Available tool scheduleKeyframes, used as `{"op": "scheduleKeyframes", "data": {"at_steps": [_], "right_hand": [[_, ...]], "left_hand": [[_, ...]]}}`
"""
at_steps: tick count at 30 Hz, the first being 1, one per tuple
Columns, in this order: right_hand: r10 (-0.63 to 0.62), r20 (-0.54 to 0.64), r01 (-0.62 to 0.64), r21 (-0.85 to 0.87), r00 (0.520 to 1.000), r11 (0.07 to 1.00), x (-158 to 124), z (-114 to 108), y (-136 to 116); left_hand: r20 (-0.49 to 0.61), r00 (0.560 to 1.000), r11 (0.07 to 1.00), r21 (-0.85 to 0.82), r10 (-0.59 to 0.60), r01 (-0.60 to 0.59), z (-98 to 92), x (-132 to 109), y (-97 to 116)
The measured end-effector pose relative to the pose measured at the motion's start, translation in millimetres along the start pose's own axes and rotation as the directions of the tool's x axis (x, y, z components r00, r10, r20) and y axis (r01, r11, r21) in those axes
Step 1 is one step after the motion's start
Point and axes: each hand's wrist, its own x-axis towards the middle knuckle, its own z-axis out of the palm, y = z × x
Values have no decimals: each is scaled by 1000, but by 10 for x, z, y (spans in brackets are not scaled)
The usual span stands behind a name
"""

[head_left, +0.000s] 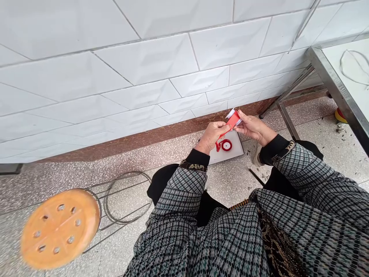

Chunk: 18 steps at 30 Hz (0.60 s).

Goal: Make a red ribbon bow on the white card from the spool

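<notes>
Up against the white spool, just off the tiled wall, here we are: the right hand has it pinched at one end, thumb above, fingers curled underneath. Across from it, the left hand grips the red ribbon, thumb and forefinger pressed together on the strip, the other fingers folded in. So the spool sits right between the two hands, ribbon stretching from its rim to the left fingertips!

Just below, a red curl shows beside a red ring with a pale middle, both seen against a white panel with a dark edge. Whether that curl joins the ribbon above, I cannot tell.

Back along the arms now: black cuffs, then checked sleeves, and dark trouser knees on either side. A pale shoe peeks out by the right wrist, small dark scraps strewn over the speckled floor nearby.

Wider still! Off to the left, an orange stool seat with round holes, its wire legs tipped across the floor. Over to the right, a metal-framed table carries a thin wire loop. Ahead, white tiles rise above a brown skirting.
</notes>
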Motion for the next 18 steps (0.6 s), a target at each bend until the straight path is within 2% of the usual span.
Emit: {"op": "scheduleKeyframes", "data": {"at_steps": [4, 10, 14, 18], "right_hand": [[44, 37, -45, 25, 998, 999, -11, 9, -12], [94, 82, -93, -13, 992, 996, -63, 32, -75], [99, 104, -102, 23, 990, 995, -72, 34, -94], [99, 97, -105, 60, 990, 993, -83, 54, -108]], "left_hand": [[2, 1000, 999, 52, -12, 11, -1, -1, 0], [-68, 997, 995, 96, 28, -21, 2, 31, -47], [-88, 995, 999, 13, 49, -48, 23, 31, -53], [-32, 997, 995, -64, 74, -75, 20, 21, -60]]}}
